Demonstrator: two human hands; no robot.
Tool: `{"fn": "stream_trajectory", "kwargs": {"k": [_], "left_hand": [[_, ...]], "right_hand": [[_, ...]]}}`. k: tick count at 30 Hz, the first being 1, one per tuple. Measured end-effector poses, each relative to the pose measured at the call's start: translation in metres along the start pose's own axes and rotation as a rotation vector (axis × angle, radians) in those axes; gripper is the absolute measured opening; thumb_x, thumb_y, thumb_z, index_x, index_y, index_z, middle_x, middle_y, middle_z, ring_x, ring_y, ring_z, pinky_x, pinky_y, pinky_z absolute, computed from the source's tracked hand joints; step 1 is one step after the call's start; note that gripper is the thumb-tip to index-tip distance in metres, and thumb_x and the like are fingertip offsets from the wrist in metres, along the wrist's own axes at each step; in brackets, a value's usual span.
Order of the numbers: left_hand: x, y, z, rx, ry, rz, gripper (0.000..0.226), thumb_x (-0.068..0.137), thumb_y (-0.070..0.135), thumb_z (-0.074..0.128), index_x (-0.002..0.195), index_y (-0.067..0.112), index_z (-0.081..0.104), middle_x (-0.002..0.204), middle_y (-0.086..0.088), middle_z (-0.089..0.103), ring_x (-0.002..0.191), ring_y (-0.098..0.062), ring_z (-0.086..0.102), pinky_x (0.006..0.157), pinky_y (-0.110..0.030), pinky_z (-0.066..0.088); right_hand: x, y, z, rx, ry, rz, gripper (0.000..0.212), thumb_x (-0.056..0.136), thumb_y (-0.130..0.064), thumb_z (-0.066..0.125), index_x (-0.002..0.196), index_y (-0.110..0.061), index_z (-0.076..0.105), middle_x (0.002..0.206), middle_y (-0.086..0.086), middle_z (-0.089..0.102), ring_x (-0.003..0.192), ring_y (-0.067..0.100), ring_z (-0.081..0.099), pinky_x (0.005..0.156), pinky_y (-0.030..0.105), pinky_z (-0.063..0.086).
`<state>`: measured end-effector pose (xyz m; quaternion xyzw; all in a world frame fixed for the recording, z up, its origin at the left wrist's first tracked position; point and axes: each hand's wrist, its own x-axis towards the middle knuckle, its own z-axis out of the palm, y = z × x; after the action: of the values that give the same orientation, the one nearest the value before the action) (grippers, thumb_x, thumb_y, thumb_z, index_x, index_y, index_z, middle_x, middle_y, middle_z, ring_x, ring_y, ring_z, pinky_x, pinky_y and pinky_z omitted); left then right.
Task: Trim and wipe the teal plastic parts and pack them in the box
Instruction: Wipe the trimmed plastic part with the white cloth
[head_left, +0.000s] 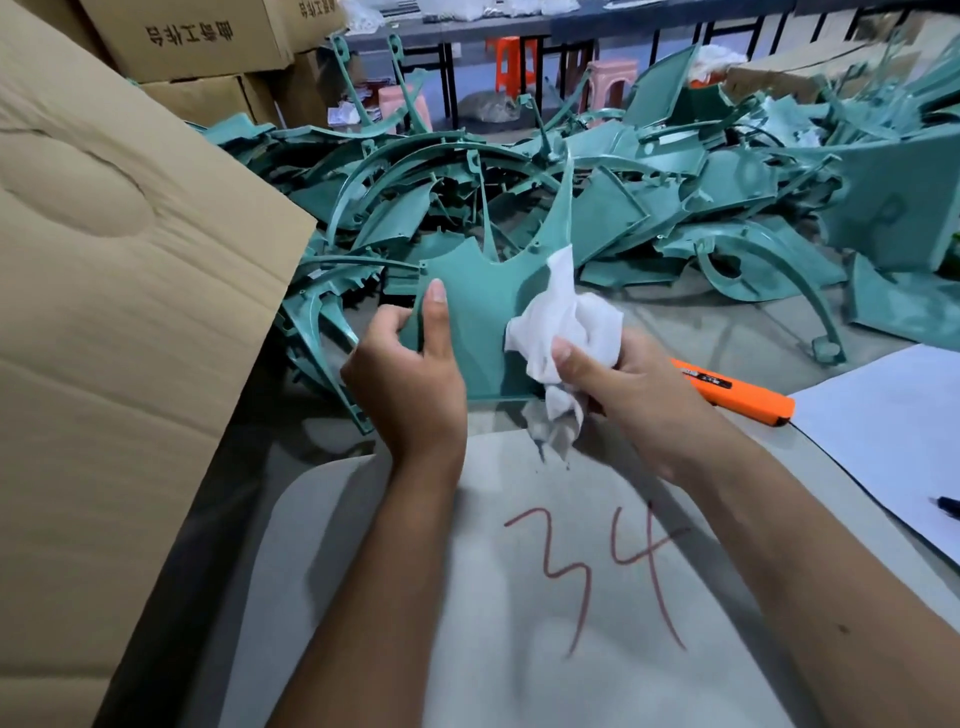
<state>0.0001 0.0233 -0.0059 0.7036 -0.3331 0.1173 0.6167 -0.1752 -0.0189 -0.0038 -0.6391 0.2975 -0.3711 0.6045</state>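
A flat teal plastic panel (480, 312) with two pointed horns stands upright over the table's middle. My left hand (410, 374) grips its left edge, thumb lying up its face. My right hand (623, 384) holds a crumpled white cloth (566, 317) against the panel's right side. A big heap of teal plastic parts (649, 187) covers the table behind. A large cardboard box (114, 312) leans in at the left, its flap facing me.
An orange utility knife (737, 389) lies on the table right of my right hand. A white sheet (893, 431) with a pen tip (948, 503) sits at the right edge. A grey board (519, 597) marked "34" lies under my forearms. Stacked cartons (197, 41) stand behind.
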Motion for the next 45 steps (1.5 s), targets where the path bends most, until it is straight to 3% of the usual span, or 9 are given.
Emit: {"fn": "stream_trajectory", "kwargs": {"k": [8, 13, 19, 24, 27, 31, 36, 40, 45], "left_hand": [[-0.006, 0.017, 0.006, -0.195, -0.06, -0.002, 0.031, 0.092, 0.043, 0.072, 0.087, 0.014, 0.064, 0.076, 0.012, 0.059, 0.07, -0.002, 0.054, 0.067, -0.016, 0.041], [-0.022, 0.031, 0.016, -0.867, -0.481, -0.669, 0.047, 0.083, 0.034, 0.08, 0.12, 0.011, 0.063, 0.119, -0.011, 0.073, 0.111, -0.028, 0.07, 0.097, -0.05, 0.056], [-0.029, 0.037, 0.016, -1.148, -0.658, -0.754, 0.032, 0.088, 0.005, 0.071, 0.119, 0.007, 0.068, 0.119, -0.015, 0.074, 0.111, -0.033, 0.071, 0.092, -0.048, 0.059], [-0.03, 0.036, 0.02, -0.937, -0.592, -0.677, 0.017, 0.095, -0.001, 0.066, 0.103, 0.013, 0.071, 0.094, -0.002, 0.078, 0.082, -0.019, 0.073, 0.067, -0.031, 0.061], [-0.025, 0.031, 0.018, -0.907, -0.536, -0.719, 0.016, 0.095, 0.0, 0.066, 0.108, 0.008, 0.07, 0.101, -0.007, 0.075, 0.082, -0.021, 0.071, 0.064, -0.03, 0.06], [-0.018, 0.024, 0.014, -0.913, -0.622, -0.793, 0.015, 0.095, 0.001, 0.065, 0.106, 0.01, 0.068, 0.103, -0.009, 0.075, 0.083, -0.022, 0.073, 0.066, -0.032, 0.061], [-0.002, 0.016, 0.009, -0.873, -0.744, -0.73, 0.013, 0.096, 0.0, 0.062, 0.108, 0.005, 0.064, 0.102, -0.013, 0.077, 0.089, -0.029, 0.076, 0.07, -0.037, 0.063], [0.014, -0.005, -0.003, -0.775, -0.837, -0.611, 0.018, 0.094, -0.004, 0.062, 0.109, 0.005, 0.067, 0.107, -0.012, 0.078, 0.099, -0.031, 0.075, 0.075, -0.042, 0.063], [0.026, -0.02, -0.015, -0.862, -0.743, -0.629, 0.024, 0.095, -0.005, 0.058, 0.106, 0.012, 0.072, 0.105, -0.006, 0.079, 0.098, -0.024, 0.076, 0.073, -0.036, 0.062]], "right_hand": [[0.006, 0.002, -0.002, -0.23, 0.28, -0.204, 0.017, 0.095, -0.023, 0.074, 0.08, -0.019, 0.069, 0.068, -0.014, 0.067, 0.06, 0.005, 0.061, 0.059, 0.022, 0.049], [0.011, 0.005, -0.009, -0.131, 0.584, -0.187, 0.05, 0.099, -0.037, 0.065, 0.072, 0.002, 0.051, 0.06, 0.002, 0.044, 0.056, 0.017, 0.038, 0.05, 0.043, 0.035], [0.011, 0.006, -0.007, -0.169, 0.698, -0.177, 0.051, 0.103, -0.042, 0.057, 0.065, -0.016, 0.037, 0.054, -0.006, 0.033, 0.051, 0.014, 0.028, 0.048, 0.028, 0.023], [0.01, 0.006, -0.002, -0.018, 0.451, -0.187, 0.015, 0.103, -0.014, 0.06, 0.099, -0.003, 0.07, 0.084, 0.015, 0.075, 0.074, 0.032, 0.072, 0.064, 0.044, 0.059], [0.011, 0.007, 0.006, -0.044, 0.416, -0.173, 0.011, 0.094, -0.009, 0.066, 0.098, 0.0, 0.07, 0.088, 0.034, 0.069, 0.071, 0.05, 0.069, 0.057, 0.059, 0.057], [0.011, 0.005, 0.002, -0.252, 0.456, -0.243, 0.01, 0.089, -0.029, 0.069, 0.082, -0.023, 0.072, 0.069, -0.017, 0.07, 0.061, 0.005, 0.064, 0.057, 0.029, 0.05], [0.004, 0.005, 0.003, -0.337, 0.441, -0.217, 0.032, 0.097, -0.038, 0.065, 0.066, -0.034, 0.062, 0.051, -0.016, 0.05, 0.046, 0.003, 0.041, 0.048, 0.024, 0.037], [0.008, -0.007, -0.015, 0.209, 0.689, -0.078, 0.018, 0.101, -0.03, 0.067, 0.085, -0.021, 0.065, 0.056, -0.008, 0.065, 0.047, 0.01, 0.061, 0.049, 0.03, 0.052], [0.011, -0.014, -0.053, 0.201, 0.892, -0.002, 0.031, 0.101, -0.041, 0.066, 0.108, -0.01, 0.062, 0.094, 0.003, 0.078, 0.084, 0.022, 0.074, 0.081, 0.048, 0.063]]}}
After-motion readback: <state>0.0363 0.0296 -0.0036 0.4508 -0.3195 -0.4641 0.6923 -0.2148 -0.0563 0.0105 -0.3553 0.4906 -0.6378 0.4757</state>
